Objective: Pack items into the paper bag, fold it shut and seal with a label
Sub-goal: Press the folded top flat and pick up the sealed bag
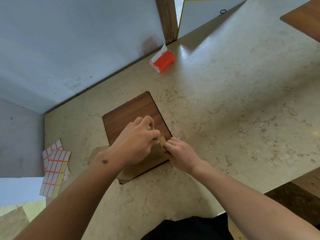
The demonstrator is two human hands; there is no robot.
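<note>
A brown paper bag (138,168) lies flat on the table, partly over a dark wood inlay (128,111). Most of the bag is hidden under my hands. My left hand (136,141) pinches the bag's top edge with fingers curled. Just to its right, my right hand (181,155) grips the same folded edge. Sheets of white labels with orange borders (55,168) lie at the table's left edge, apart from the bag.
An orange and white tissue pack (162,61) sits near the wall at the back. The beige marble-patterned table (233,110) spreads to the right. A grey wall runs along the left and a white board (204,14) leans behind.
</note>
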